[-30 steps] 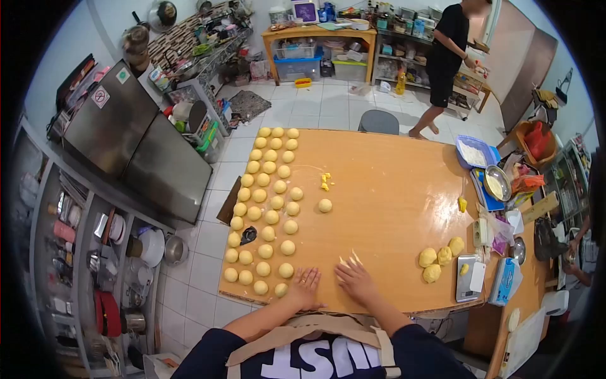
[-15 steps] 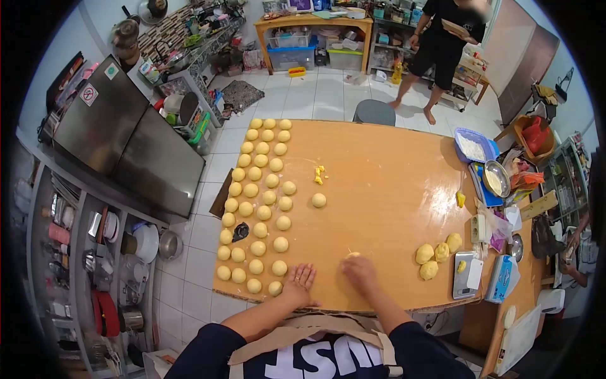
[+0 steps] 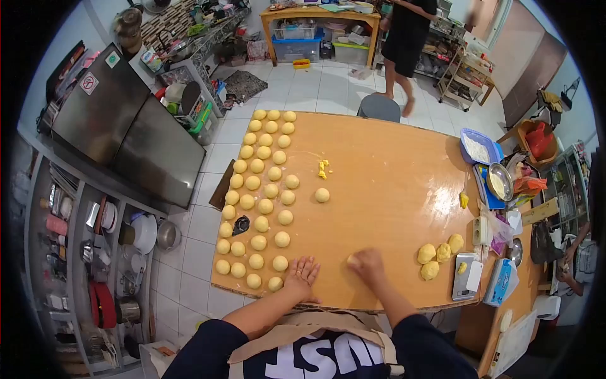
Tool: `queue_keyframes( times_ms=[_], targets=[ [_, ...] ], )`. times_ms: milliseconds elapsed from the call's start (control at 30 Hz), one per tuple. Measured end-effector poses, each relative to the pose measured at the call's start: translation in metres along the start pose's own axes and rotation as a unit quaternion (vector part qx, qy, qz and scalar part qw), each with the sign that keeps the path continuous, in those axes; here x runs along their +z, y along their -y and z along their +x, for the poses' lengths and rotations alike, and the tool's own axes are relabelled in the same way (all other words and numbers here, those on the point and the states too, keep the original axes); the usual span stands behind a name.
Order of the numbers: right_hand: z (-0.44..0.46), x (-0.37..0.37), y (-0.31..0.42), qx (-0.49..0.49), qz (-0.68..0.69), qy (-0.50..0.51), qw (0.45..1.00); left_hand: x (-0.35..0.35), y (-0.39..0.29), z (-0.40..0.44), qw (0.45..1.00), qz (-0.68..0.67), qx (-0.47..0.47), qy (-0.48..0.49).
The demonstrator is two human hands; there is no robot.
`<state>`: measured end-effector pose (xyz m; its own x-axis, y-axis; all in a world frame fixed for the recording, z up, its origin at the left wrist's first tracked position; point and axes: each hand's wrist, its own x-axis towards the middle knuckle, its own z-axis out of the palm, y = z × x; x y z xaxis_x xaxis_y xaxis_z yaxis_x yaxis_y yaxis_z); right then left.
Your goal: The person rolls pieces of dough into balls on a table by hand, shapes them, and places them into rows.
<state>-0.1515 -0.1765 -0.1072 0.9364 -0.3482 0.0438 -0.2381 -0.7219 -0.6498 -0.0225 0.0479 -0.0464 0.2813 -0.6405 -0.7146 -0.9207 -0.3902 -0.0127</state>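
My left hand (image 3: 303,275) lies flat near the table's front edge, fingers spread, close beside the nearest dough balls. My right hand (image 3: 368,266) is curled down on the tabletop over a piece of dough (image 3: 351,259), mostly hidden, with only a pale edge showing at the fingers. Rows of round, smooth dough balls (image 3: 258,242) cover the table's left side. One dough ball (image 3: 322,195) sits apart near the middle, below some yellow scraps (image 3: 323,169). Several rougher dough lumps (image 3: 430,270) are grouped at the right.
Right of the lumps is a kitchen scale (image 3: 466,276) beside a blue tissue pack (image 3: 499,281). A purple basket of flour (image 3: 476,146) and a metal bowl (image 3: 499,182) stand at the right edge. Behind the wooden table (image 3: 391,158), a person (image 3: 407,44) stands near a grey stool (image 3: 379,107).
My right hand has shifted slightly right, still curled on the dough. The left hand stays flat. The person at the back has moved left, and the view has tilted a little.
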Motion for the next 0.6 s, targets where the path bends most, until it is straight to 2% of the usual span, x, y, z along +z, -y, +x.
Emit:
queue_keyframes(
  times_ms=[67, 133, 233, 300, 400, 467, 533, 600],
  targets=[
    [0.046, -0.015, 0.021, 0.066, -0.025, -0.073, 0.995, -0.002, 0.000, -0.002, 1.000, 0.001, 0.001, 0.006],
    [0.085, 0.005, 0.046, 0.032, 0.013, -0.199, 0.979, -0.009, -0.001, -0.002, 1.000, -0.002, -0.003, 0.004],
    [0.060, 0.040, 0.075, -0.039, -0.045, -0.069, 0.996, -0.004, 0.000, -0.001, 1.000, -0.012, 0.002, 0.002],
    [0.015, 0.041, 0.049, -0.227, -0.073, -0.036, 0.970, -0.013, 0.002, -0.001, 1.000, -0.004, 0.002, 0.015],
    [-0.015, 0.023, -0.009, -0.136, 0.023, -0.017, 0.990, -0.009, 0.001, 0.002, 1.000, -0.001, 0.001, 0.022],
    [0.017, -0.008, 0.001, 0.030, -0.066, -0.038, 0.997, -0.008, -0.001, 0.002, 1.000, 0.003, 0.003, 0.022],
    [0.065, -0.024, 0.040, 0.082, 0.007, -0.103, 0.991, -0.016, 0.000, 0.000, 1.000, 0.007, 0.005, 0.022],
    [0.080, 0.013, 0.065, 0.041, -0.026, -0.109, 0.993, -0.009, 0.001, 0.007, 1.000, -0.005, 0.009, 0.005]
  ],
)
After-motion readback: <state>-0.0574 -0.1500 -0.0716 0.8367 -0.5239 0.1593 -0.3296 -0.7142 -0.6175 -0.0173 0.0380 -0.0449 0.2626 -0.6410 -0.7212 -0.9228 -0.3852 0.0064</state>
